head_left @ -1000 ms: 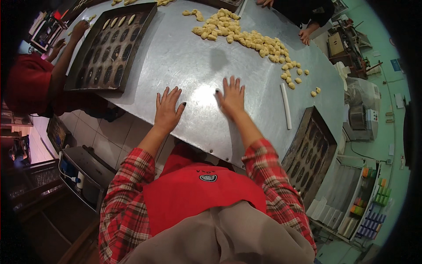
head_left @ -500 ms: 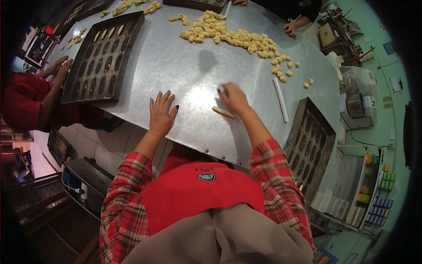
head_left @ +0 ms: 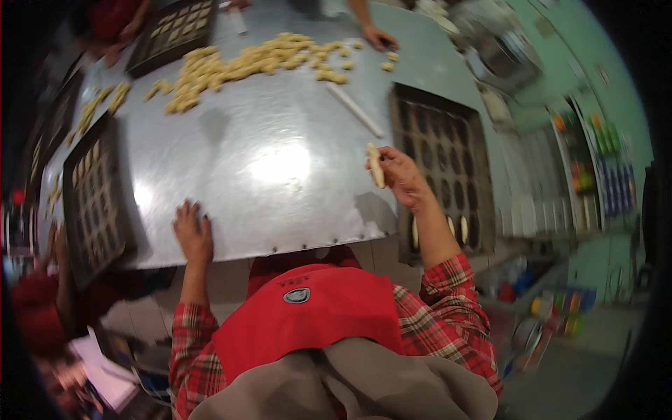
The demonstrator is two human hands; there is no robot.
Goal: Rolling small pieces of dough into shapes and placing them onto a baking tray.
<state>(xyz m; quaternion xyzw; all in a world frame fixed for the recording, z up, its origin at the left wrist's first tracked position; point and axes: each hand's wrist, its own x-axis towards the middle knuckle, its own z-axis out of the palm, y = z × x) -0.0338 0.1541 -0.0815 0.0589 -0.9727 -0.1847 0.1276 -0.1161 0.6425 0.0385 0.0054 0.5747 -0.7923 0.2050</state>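
Raised above the table, my right hand (head_left: 404, 179) pinches a pale, finger-length dough roll (head_left: 376, 168) between thumb and fingers. It is just left of a dark baking tray (head_left: 479, 189) with oval hollows, on the table's right side. A few dough rolls (head_left: 463, 229) lie in the tray's near hollows, partly hidden by my forearm. My left hand (head_left: 192, 234) rests on the metal table (head_left: 238, 175) near its front edge, fingers spread and holding nothing. A white rod (head_left: 355, 110) lies beyond my right hand.
Many yellow dough pieces (head_left: 238, 66) are heaped across the far part of the table. Another baking tray (head_left: 98, 203) stands at the left, and a filled tray (head_left: 175, 31) at the back. A co-worker's hand (head_left: 380, 36) rests near the far right dough pieces.
The view has swung to the right. My right hand has picked the dough roll up off the table and carried it right, toward the tray. My left hand still lies on the table.
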